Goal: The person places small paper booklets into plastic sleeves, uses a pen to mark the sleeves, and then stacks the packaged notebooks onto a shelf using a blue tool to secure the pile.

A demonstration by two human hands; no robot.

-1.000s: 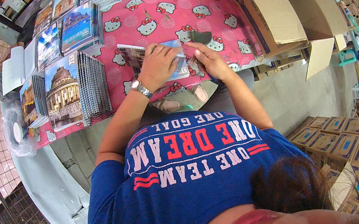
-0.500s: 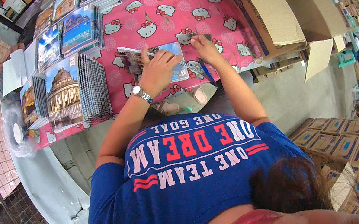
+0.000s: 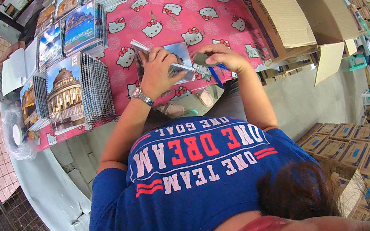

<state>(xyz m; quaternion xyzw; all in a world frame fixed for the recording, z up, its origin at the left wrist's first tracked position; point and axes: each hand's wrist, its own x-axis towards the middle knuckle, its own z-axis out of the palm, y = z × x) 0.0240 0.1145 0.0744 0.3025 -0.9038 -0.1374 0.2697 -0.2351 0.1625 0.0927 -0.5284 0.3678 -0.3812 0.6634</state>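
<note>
A notebook point(image 3: 182, 67) tilts edge-on above the pink patterned surface point(image 3: 189, 17), gripped between the left hand's point(image 3: 159, 73) fingers, its middle hidden. The right hand's point(image 3: 226, 58) fingers pinch a dark flat piece point(image 3: 200, 58), type unclear. Rightward stands an open carton point(image 3: 280, 15); the black rim crops the room.

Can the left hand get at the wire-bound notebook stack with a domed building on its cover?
Probably yes: only pink patterned tablecloth shows between the left hand and that notebook stack, though the hand is busy over a picture-covered notebook.
</note>
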